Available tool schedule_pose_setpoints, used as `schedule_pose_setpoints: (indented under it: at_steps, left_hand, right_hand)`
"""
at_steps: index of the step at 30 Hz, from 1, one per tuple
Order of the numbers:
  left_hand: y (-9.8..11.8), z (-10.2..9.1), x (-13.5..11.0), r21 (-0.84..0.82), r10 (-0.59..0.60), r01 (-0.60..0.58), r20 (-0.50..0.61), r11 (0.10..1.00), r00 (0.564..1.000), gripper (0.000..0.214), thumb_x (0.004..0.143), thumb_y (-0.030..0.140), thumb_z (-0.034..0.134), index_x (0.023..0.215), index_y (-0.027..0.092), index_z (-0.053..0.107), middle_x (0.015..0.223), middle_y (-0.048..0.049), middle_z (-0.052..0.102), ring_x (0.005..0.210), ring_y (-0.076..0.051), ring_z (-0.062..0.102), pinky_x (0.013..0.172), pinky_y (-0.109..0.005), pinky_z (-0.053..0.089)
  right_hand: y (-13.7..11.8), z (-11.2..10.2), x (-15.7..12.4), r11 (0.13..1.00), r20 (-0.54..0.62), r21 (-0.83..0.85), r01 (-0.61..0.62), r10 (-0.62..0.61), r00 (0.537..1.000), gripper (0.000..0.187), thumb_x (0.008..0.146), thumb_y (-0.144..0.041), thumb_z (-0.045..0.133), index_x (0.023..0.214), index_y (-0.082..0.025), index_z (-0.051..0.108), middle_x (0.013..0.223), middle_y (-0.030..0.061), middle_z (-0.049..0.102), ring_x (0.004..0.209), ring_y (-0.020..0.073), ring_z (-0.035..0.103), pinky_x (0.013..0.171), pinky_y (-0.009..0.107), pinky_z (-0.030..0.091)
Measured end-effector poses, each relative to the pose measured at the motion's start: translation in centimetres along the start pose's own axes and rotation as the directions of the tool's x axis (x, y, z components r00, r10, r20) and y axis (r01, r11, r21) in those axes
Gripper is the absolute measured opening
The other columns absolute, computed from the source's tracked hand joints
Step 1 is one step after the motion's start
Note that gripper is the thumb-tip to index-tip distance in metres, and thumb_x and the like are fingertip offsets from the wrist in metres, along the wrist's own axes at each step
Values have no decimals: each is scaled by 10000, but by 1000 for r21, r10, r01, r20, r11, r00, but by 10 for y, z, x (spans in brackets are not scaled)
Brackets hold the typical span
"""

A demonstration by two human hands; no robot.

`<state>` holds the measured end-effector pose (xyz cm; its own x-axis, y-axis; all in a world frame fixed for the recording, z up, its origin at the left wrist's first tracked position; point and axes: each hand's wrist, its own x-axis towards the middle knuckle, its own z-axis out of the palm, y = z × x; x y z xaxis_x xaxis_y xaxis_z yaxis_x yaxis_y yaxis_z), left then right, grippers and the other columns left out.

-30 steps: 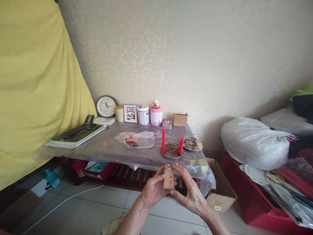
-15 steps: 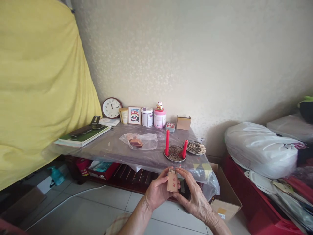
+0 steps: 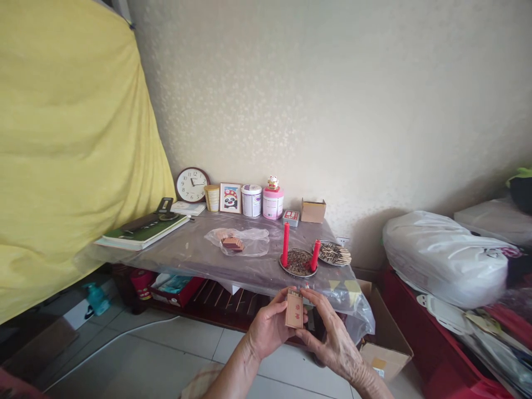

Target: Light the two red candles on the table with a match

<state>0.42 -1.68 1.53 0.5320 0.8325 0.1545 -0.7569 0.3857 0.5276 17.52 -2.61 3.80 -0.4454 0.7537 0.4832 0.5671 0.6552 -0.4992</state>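
Observation:
A small tan matchbox (image 3: pixel 294 310) with red characters is held upright in front of the table, its top end partly open with match ends showing. My left hand (image 3: pixel 268 324) is closed around its left side, thumb on the front edge. From the right, my right hand (image 3: pixel 328 332) grips the box too, index fingertip at the top end and thumb at the bottom corner. Beyond the hands, a tall red candle (image 3: pixel 285 246) and a shorter red candle (image 3: pixel 315 256) stand on a round metal plate (image 3: pixel 297 274). Several more matchboxes (image 3: pixel 233 244) lie on a clear plastic bag (image 3: pixel 260 244).
Behind the candles is a plate of matchsticks (image 3: pixel 341 255). Along the wall stand a clock (image 3: pixel 192 185), a panda picture (image 3: pixel 230 198), two tins and a small carton (image 3: pixel 313 211). A cardboard box (image 3: pixel 386 343) and red bin (image 3: pixel 440 343) stand right of the plastic-covered table (image 3: pixel 166 249).
The view has shifted slightly, so the table things appear a little lower and further right. Both hands keep their hold on the matchbox.

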Motion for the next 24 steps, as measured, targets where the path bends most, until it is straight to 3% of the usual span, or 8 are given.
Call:
schedule_pose_setpoints:
  at_steps: [11, 24]
  left_hand:
    - [0, -1, 0, -12, -13, 13, -22, 1000, 1000, 197, 866, 212, 416, 1034, 195, 517, 924, -99, 640, 851, -196, 618, 644, -277, 415]
    - [-1, -1, -1, -11, -18, 18, -9, 1000, 1000, 190, 866, 216, 410, 1013, 185, 526, 926, -102, 638, 845, -191, 618, 643, -272, 419]
  right_hand:
    - [-2, -1, -1, 1000, 21, -17, -24, 24, 999, 523, 815, -385, 592, 1273, -273, 364, 1271, 74, 492, 1198, 242, 444, 991, 400, 408]
    - [-3, 0, 0, 1000, -11, 8, 2, -2, 1000, 497, 803, -366, 612, 1242, -267, 402, 1224, 69, 522, 1138, 231, 494, 950, 362, 438]
